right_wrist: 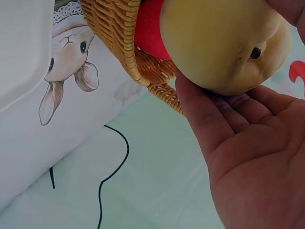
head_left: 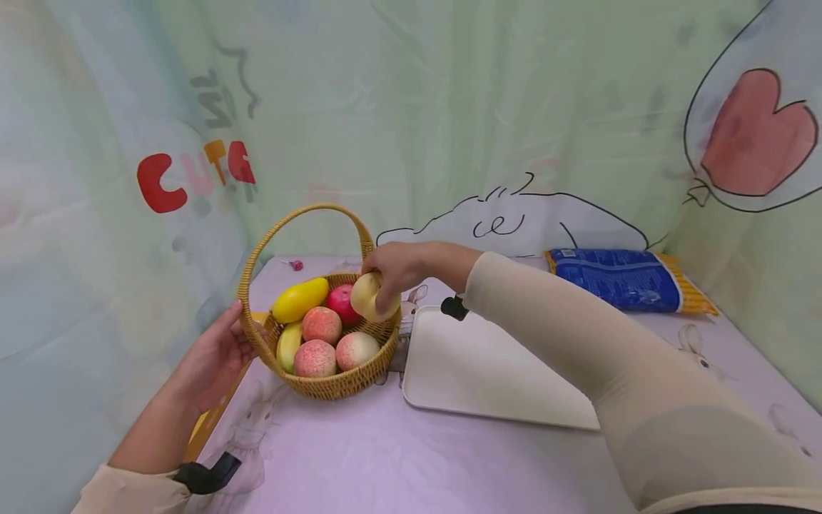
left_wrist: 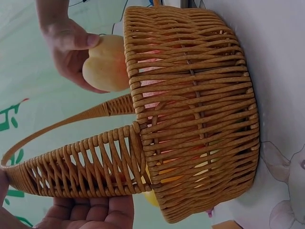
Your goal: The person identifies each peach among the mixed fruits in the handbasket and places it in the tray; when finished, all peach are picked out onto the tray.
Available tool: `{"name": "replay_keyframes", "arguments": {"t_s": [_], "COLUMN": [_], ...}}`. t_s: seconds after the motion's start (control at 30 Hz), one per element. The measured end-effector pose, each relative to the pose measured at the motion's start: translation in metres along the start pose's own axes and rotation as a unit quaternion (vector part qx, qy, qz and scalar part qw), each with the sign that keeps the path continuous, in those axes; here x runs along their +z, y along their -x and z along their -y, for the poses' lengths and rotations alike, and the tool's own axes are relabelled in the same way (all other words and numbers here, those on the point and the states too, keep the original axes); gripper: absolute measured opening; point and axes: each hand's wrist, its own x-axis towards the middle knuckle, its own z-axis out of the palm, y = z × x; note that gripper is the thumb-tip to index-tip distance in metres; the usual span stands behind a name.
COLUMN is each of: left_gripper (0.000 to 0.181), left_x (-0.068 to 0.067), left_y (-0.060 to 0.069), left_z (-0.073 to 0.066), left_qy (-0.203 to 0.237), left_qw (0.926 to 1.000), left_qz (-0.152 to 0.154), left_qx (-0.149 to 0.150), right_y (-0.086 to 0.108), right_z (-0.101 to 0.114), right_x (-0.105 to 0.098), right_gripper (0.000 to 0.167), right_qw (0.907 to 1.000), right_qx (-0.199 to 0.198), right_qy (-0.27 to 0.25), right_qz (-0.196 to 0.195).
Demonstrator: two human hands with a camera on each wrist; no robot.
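Left hand: [head_left: 215, 357] basket handle grasped between thumb and fingers.
Wicker basket: [head_left: 334, 387] stood upright, filled with yellow fruits [head_left: 300, 300], three pinkish peaches [head_left: 315, 358] and a red fruit [head_left: 342, 303].
Pale peach: [head_left: 367, 298] held at the basket's mouth, right side.
Right hand: [head_left: 406, 265] pale peach grasped by fingers and thumb.
White tray: [head_left: 481, 375] placed just beside the basket.
Blue bag: [head_left: 613, 278] laid behind, far right.

Your right hand [head_left: 406, 270] grips a pale yellow fruit [head_left: 364, 295] at the fruit-filled basket [head_left: 334, 387]; your left hand [head_left: 215, 357] holds the basket's handle [head_left: 252, 265]. Beside it lies a white tray [head_left: 488, 371].
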Motion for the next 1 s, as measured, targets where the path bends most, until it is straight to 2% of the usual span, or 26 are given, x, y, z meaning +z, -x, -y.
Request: {"name": "replay_keyframes", "arguments": {"t_s": [0.33, 0.6, 0.8, 1.0], "left_gripper": [0.037, 0.038, 0.038, 0.037], "left_x": [-0.001, 0.000, 0.000, -0.001], "left_y": [0.001, 0.002, 0.002, 0.002], "left_z": [-0.001, -0.003, -0.002, -0.003], "left_qy": [-0.003, 0.018, 0.011, 0.013], "left_qw": [1.0000, 0.9991, 0.9994, 0.9992], "left_qz": [0.002, 0.034, 0.027, 0.032], "left_qx": [-0.001, 0.020, 0.017, 0.021], "right_y": [0.015, 0.028, 0.038, 0.048], "right_z": [-0.018, -0.033, -0.045, -0.059], "right_x": [0.002, 0.003, 0.005, 0.013], "right_gripper": [0.052, 0.057, 0.057, 0.062], "right_qw": [0.9990, 0.9957, 0.9880, 0.9773], "right_qx": [-0.015, -0.011, -0.015, 0.007], "right_qy": [-0.037, -0.076, -0.132, -0.185], "right_qz": [-0.020, -0.052, -0.079, -0.103]}}
